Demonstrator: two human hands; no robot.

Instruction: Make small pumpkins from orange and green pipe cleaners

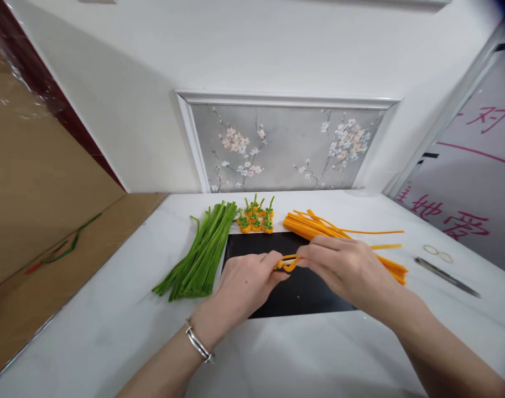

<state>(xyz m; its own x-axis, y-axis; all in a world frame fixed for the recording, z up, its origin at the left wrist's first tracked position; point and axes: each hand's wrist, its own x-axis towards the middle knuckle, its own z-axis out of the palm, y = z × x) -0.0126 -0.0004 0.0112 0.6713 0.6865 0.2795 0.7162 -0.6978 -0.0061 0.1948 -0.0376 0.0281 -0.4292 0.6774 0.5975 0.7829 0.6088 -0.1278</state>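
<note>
Between my two hands, above a black mat point(306, 296), is an orange pipe cleaner point(291, 267) bent into a small loop. My left hand point(250, 282) pinches its left side, thumb and forefinger together. My right hand point(343, 268) grips the other side, its fingers closed. A pale thin piece shows inside the loop; what it is I cannot make out. An orange strand point(387, 246) sticks out to the right behind my right hand. Past that hand lies a bundle of orange pipe cleaners point(306, 224), partly covered by it.
Left of the mat lies a bundle of green pipe cleaners point(202, 254). Several small orange pumpkins with green stems point(255, 216) stand behind it. Tweezers point(447, 276) and rubber bands point(438, 254) lie at right. A white wall point(152, 149) rises behind the table; cardboard point(48, 182) borders the left.
</note>
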